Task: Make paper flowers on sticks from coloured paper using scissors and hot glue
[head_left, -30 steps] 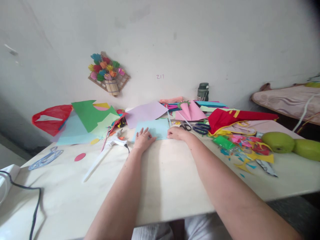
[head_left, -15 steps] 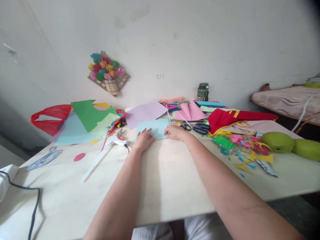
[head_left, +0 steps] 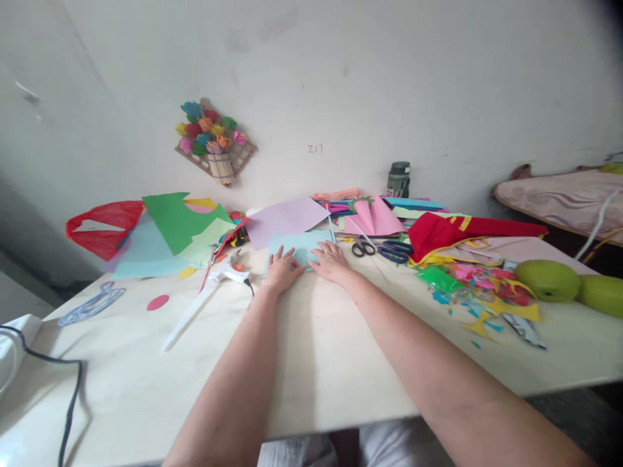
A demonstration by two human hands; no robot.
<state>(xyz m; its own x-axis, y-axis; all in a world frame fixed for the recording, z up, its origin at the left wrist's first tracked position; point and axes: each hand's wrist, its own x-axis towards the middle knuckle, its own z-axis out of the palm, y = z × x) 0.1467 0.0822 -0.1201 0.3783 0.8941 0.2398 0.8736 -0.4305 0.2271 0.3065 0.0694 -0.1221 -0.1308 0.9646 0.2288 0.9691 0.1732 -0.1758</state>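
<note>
on a smooth cream table [head_left: 302, 363], resting bare left hand [head_left: 283, 269] and right hand [head_left: 332, 263], fingers fanned apart, on pale-blue rectangular paper [head_left: 300, 248], left of black-handled scissors [head_left: 363, 248].

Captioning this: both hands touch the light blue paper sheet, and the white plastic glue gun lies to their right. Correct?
Wrong side: in the head view, the white plastic glue gun lies to their left. The left hand and right hand do touch the light blue paper sheet.

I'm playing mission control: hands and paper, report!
Left hand, right hand: open, spread on blue paper. Paper partly covered by hands. Glue gun to the left, scissors to the right, both off the paper.
</note>
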